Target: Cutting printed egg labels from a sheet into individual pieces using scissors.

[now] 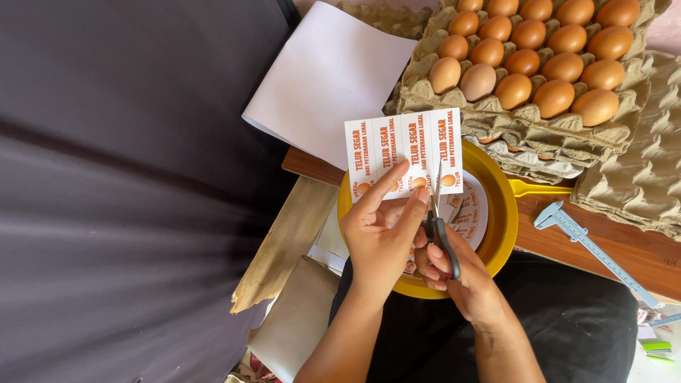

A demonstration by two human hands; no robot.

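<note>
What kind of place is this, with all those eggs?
Probably a small egg-selling or egg-packing spot at home. There's a full egg tray, empty cartons, and hands cutting a label sheet with scissors over a yellow bowl.

Count from the yellow bowl [496, 234]: one strip of four labels [404, 150] over it, one pair of scissors [440, 227], nineteen brown eggs [525, 62] behind it, one caliper [596, 252] to its right.
</note>
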